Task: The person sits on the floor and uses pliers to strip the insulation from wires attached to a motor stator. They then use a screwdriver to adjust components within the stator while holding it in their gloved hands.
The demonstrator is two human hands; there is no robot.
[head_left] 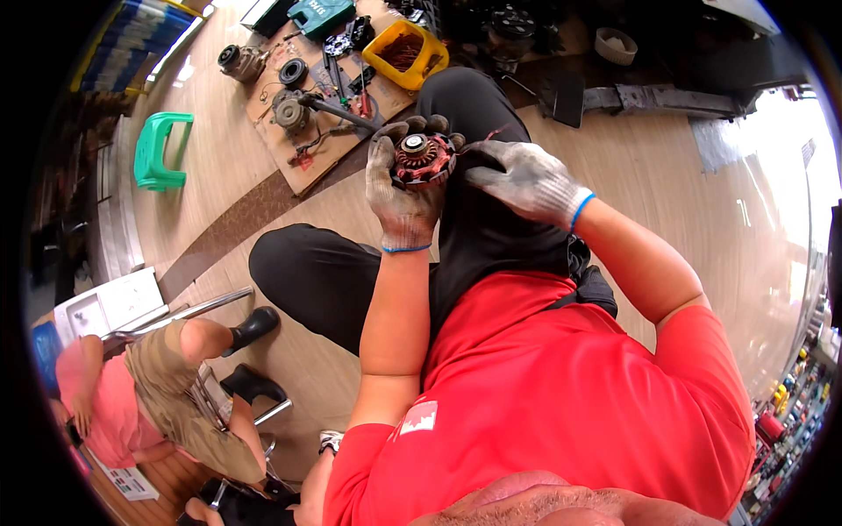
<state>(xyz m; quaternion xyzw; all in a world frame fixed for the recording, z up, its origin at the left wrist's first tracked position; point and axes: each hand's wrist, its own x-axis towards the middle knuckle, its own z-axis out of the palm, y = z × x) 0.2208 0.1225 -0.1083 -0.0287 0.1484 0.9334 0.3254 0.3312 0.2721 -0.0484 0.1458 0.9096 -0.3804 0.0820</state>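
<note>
My gloved left hand (395, 202) grips a round metal part (425, 158) with copper windings, red patches and a silver central hub, held up in front of my thigh. My gloved right hand (522, 180) is just to its right with fingers curled by the part's edge; a thin reddish strand sticks up above them, and what they hold is hidden. Beyond my hands, a cardboard sheet (305, 175) bears round metal units (289, 112), a black ring (292, 72) and several tools (338, 74).
A yellow container (386, 39), teal case (311, 16) and white bowl (614, 44) are at the back. A green stool (160, 149) stands left. A seated person (132, 394) in boots is lower left by a white sink-like object (123, 294). Assorted items (781, 412) line the right edge.
</note>
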